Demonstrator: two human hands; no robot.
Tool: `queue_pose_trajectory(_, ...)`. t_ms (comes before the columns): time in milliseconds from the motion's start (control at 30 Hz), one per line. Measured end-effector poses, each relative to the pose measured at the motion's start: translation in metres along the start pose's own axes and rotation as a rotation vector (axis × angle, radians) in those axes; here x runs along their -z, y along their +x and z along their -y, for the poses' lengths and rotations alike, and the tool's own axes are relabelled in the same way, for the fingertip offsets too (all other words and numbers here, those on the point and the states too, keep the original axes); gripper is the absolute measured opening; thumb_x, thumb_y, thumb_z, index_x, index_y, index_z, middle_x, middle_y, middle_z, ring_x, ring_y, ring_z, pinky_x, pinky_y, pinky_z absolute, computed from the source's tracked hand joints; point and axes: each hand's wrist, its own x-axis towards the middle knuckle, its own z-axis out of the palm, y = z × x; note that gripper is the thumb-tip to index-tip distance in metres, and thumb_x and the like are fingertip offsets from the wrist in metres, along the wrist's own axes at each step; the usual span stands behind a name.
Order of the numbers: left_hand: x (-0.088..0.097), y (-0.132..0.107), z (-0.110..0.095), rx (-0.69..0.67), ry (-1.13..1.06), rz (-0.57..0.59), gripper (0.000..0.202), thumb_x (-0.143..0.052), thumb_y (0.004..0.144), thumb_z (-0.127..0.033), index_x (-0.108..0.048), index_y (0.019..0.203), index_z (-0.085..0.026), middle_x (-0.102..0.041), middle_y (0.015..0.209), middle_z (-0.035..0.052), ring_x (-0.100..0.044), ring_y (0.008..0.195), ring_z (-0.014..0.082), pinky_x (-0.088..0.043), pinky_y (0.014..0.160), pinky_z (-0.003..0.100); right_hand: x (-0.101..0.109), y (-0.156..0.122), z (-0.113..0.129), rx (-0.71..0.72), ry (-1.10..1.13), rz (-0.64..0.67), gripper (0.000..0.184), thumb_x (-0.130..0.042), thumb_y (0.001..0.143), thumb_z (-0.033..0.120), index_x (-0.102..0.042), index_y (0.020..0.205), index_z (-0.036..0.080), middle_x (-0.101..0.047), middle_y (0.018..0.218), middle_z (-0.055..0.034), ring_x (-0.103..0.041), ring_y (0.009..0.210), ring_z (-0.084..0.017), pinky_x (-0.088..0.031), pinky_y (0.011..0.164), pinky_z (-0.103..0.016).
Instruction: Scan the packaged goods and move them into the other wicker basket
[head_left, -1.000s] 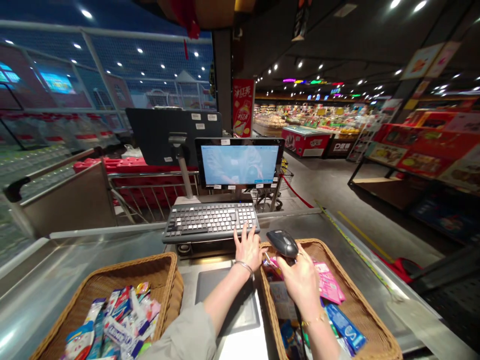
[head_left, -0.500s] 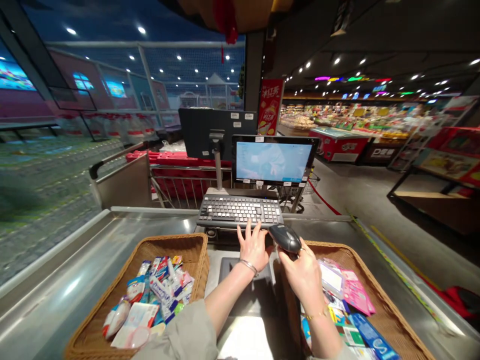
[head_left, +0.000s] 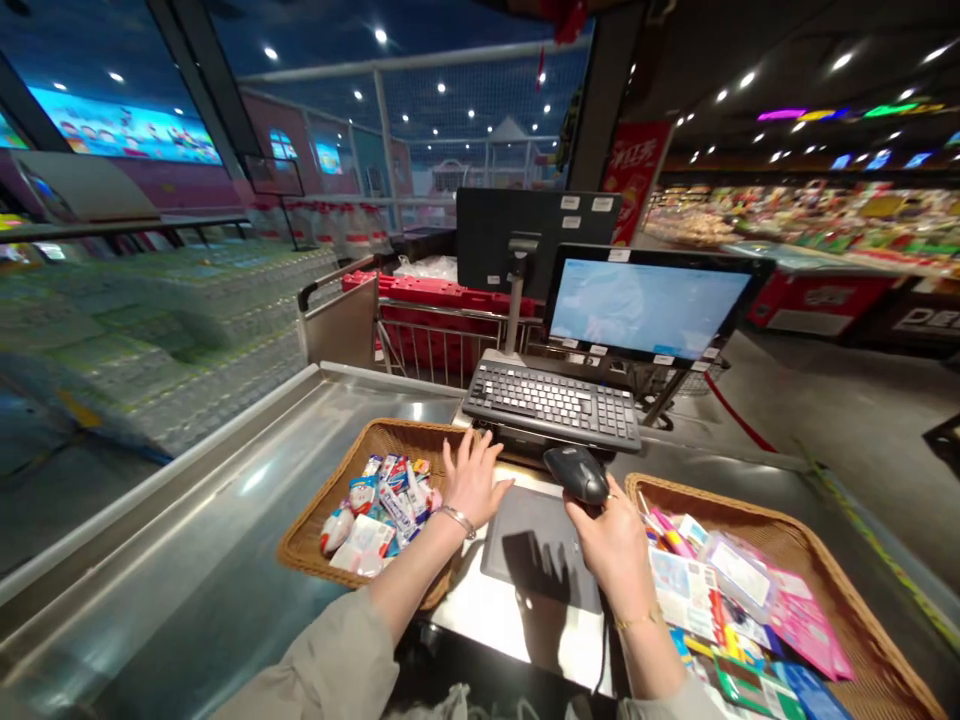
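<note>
My right hand is wrapped round a black handheld barcode scanner, lifted just in front of the keyboard. My left hand, fingers spread, is at the right rim of the left wicker basket and holds nothing. Whether its fingers touch the rim I cannot tell. Small wrapped snacks lie in that basket. Close by my right wrist is the right wicker basket, with a clear plastic box, pink packets and other packaged goods. A dark flat pad lies between the baskets.
Behind the keyboard stand a lit monitor and the back of a second screen. A metal counter with a raised edge runs leftward. Beyond are a shopping cart and stacked bottle packs.
My left hand has moved left, from the keyboard's front to the left basket's rim. My right hand keeps hold of the scanner. The view has turned left.
</note>
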Motion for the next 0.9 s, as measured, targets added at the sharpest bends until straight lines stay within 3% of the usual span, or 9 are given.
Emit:
queue_pose_trajectory(200,0.015,-0.02,0.063,0.099,0.089,0.043,0.048,-0.059,0.082,-0.037,-0.052,0.128,-0.026,-0.046,0.146,0.0087,-0.023,0.143,0.0318,-0.005,0.113,0.066,-0.018,-0.01,0.007,0.001,-0.031,0.077,0.038,-0.053,0.074,0.043,-0.068,0.096,0.016,-0.064,0.119,-0.0158,-0.055,0.119,-0.03,-0.046,0.093,-0.04)
queue_pose_trajectory(500,0.021,-0.049,0.155,0.307,0.28,0.184,0.047,-0.055,0.083,-0.036,-0.052,0.13,-0.025,-0.044,0.147,0.0088,-0.018,0.143,0.0355,-0.001,0.111,0.067,-0.036,-0.015,0.013,0.08,-0.047,0.1,0.035,-0.053,0.075,0.041,-0.068,0.093,0.015,-0.067,0.113,-0.0154,-0.054,0.12,-0.03,-0.046,0.094,-0.041)
queue_pose_trajectory(600,0.025,-0.058,0.173,0.34,0.371,0.208,0.05,-0.054,0.083,-0.034,-0.05,0.131,-0.022,-0.043,0.147,0.0114,-0.019,0.142,0.0357,-0.002,0.112,0.064,-0.04,-0.015,0.015,0.073,-0.054,0.118,0.037,-0.052,0.075,0.041,-0.068,0.096,0.015,-0.066,0.114,-0.0156,-0.053,0.121,-0.03,-0.046,0.094,-0.041)
queue_pose_trajectory(700,0.029,-0.063,0.183,0.361,0.446,0.253,0.052,-0.054,0.083,-0.033,-0.048,0.132,-0.017,-0.045,0.143,0.0164,-0.028,0.136,0.0359,-0.013,0.111,0.057,-0.044,-0.016,0.019,0.069,-0.043,0.139,0.036,-0.052,0.075,0.04,-0.067,0.097,0.015,-0.065,0.115,-0.0152,-0.052,0.123,-0.03,-0.046,0.095,-0.041)
queue_pose_trajectory(800,0.032,-0.063,0.187,0.394,0.481,0.325,0.043,-0.054,0.083,-0.035,-0.056,0.121,-0.014,-0.055,0.126,0.0201,-0.039,0.125,0.0355,-0.026,0.103,0.05,-0.047,-0.017,0.023,0.061,-0.021,0.152,0.035,-0.053,0.074,0.039,-0.067,0.097,0.016,-0.065,0.116,-0.0141,-0.051,0.124,-0.029,-0.046,0.095,-0.041)
queue_pose_trajectory(900,0.031,-0.061,0.19,0.423,0.486,0.381,0.032,-0.057,0.082,-0.035,-0.063,0.107,-0.017,-0.061,0.112,0.018,-0.045,0.117,0.0343,-0.031,0.096,0.047,-0.048,-0.018,0.026,0.062,-0.006,0.142,0.034,-0.053,0.074,0.038,-0.066,0.097,0.017,-0.066,0.115,-0.0132,-0.053,0.122,-0.029,-0.047,0.094,-0.04)
